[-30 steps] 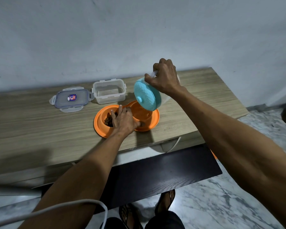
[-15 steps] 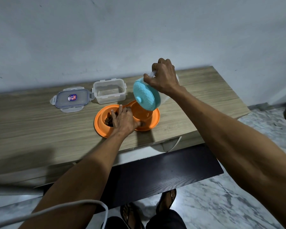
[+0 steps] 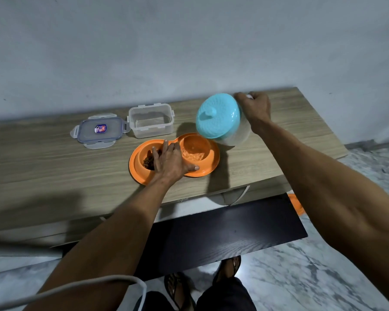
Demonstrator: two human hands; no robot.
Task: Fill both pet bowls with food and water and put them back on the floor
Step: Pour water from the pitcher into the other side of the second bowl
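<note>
- An orange double bowl (image 3: 208,169) sits on the wooden bench (image 3: 43,167), near the front edge.
- The left hand (image 3: 170,161) lies flat on the middle of the bowl. Its fingers are straight and close together, and the thumb sticks out along the front rim.
- Brown food (image 3: 148,162) is in the left cup, just beside the fingers of that hand.
- Water (image 3: 192,155) is in the right cup, just beside the thumb side of the hand.
- The right hand (image 3: 255,108) is curled tight round the handle of a white jug (image 3: 236,136).
- The jug is tipped, with its blue top (image 3: 218,115) facing the left hand, just behind and to the right of the water cup.
- A clear box (image 3: 151,123) stands behind the bowl, open.
- The box lid (image 3: 100,130) lies flat to the left of the box.
</note>
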